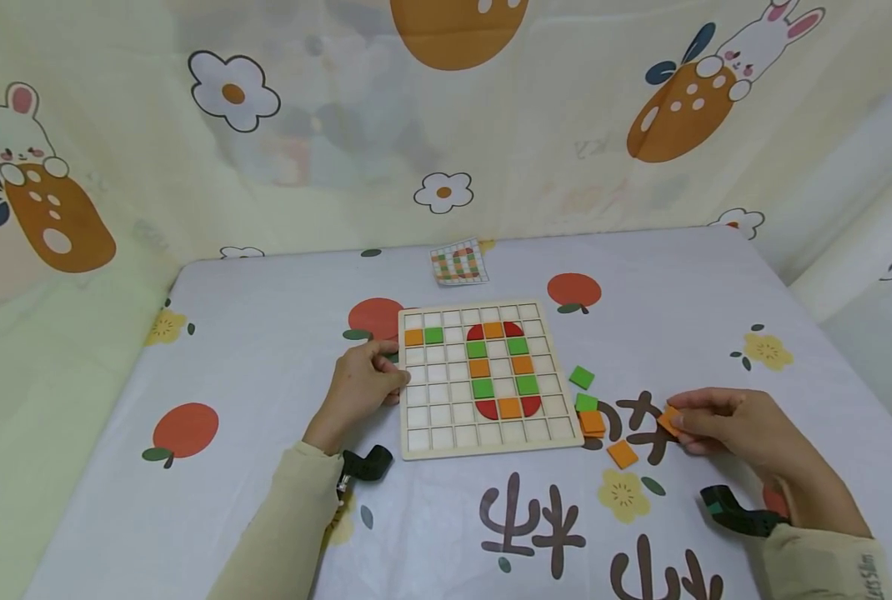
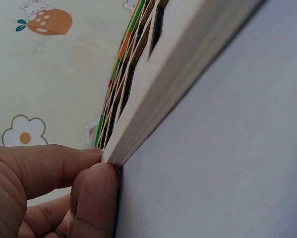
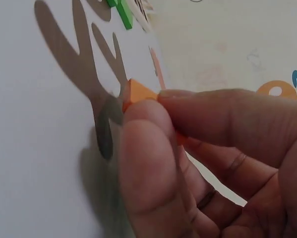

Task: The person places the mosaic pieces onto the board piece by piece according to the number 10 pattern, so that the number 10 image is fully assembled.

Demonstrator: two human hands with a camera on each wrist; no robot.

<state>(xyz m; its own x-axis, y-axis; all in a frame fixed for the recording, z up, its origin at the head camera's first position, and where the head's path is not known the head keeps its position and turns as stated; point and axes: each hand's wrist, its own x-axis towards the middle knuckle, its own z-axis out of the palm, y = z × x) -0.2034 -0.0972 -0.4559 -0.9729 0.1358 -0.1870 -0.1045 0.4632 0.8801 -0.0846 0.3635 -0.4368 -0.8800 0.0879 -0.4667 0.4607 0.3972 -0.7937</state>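
A wooden grid board (image 1: 438,395) lies on the table, with orange, green and red tiles forming a rounded ring on its right half. An orange tile and a green tile (image 1: 433,335) sit side by side near its upper left corner. My left hand (image 1: 359,382) pinches the board's left edge between thumb and finger, close up on the pale wooden rim (image 2: 173,79) in the left wrist view. Right of the board, my right hand (image 1: 742,421) holds an orange square tile (image 3: 138,91) by thumb and fingertips; part of the tile is hidden behind the fingers.
Loose green tiles (image 1: 582,377) and orange tiles (image 1: 622,454) lie just right of the board. Behind it is a small printed pattern card (image 1: 458,263). A patterned cloth (image 1: 326,192) hangs at the table's back edge. Dark devices (image 1: 742,512) are strapped at both wrists.
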